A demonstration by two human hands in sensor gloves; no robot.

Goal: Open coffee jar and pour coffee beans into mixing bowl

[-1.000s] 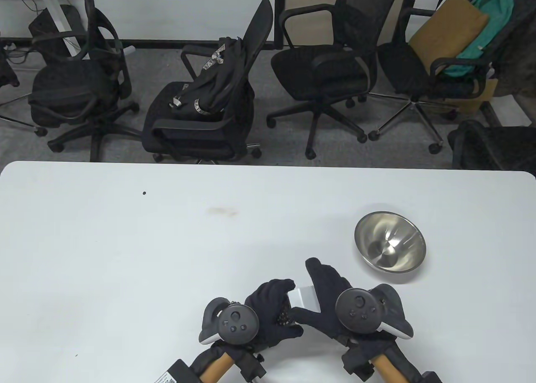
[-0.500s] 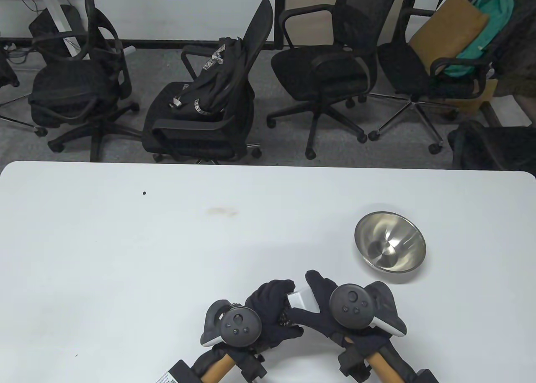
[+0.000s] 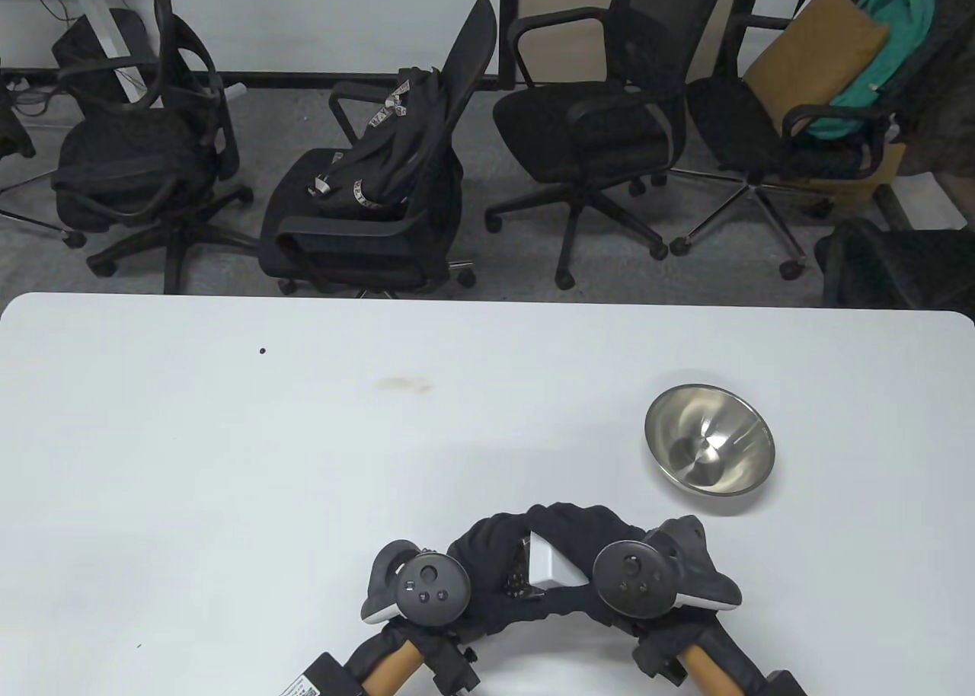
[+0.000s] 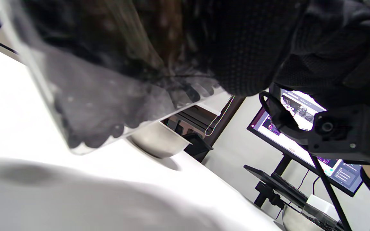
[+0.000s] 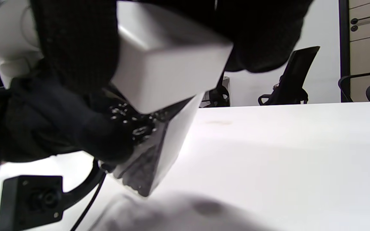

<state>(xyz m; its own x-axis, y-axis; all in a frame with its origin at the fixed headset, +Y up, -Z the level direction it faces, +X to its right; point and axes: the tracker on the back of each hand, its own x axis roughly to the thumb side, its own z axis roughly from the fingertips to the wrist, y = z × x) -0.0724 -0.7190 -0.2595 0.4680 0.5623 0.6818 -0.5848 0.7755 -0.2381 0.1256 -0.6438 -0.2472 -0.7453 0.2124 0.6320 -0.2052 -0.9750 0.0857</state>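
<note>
A clear square coffee jar [image 3: 524,570] with dark beans inside and a white lid [image 3: 554,565] is held tilted above the table near its front edge. My left hand [image 3: 491,574] grips the jar's body. My right hand [image 3: 586,551] wraps over the white lid [image 5: 169,67], fingers curled around it. In the left wrist view the jar [image 4: 108,106] hangs above the table with beans at its low corner. In the right wrist view the jar body [image 5: 153,150] tilts under the lid. The steel mixing bowl [image 3: 710,450] stands empty to the right, beyond my right hand.
The white table [image 3: 228,460] stretches wide to the left and back. Several black office chairs [image 3: 381,193] stand beyond the far edge. A second bowl [image 4: 300,221] and a monitor [image 4: 307,134] show off the table in the left wrist view.
My right hand has closed from a flat, extended pose to fingers curled over the white lid. The jar and both hands shifted slightly toward the table's front edge.
</note>
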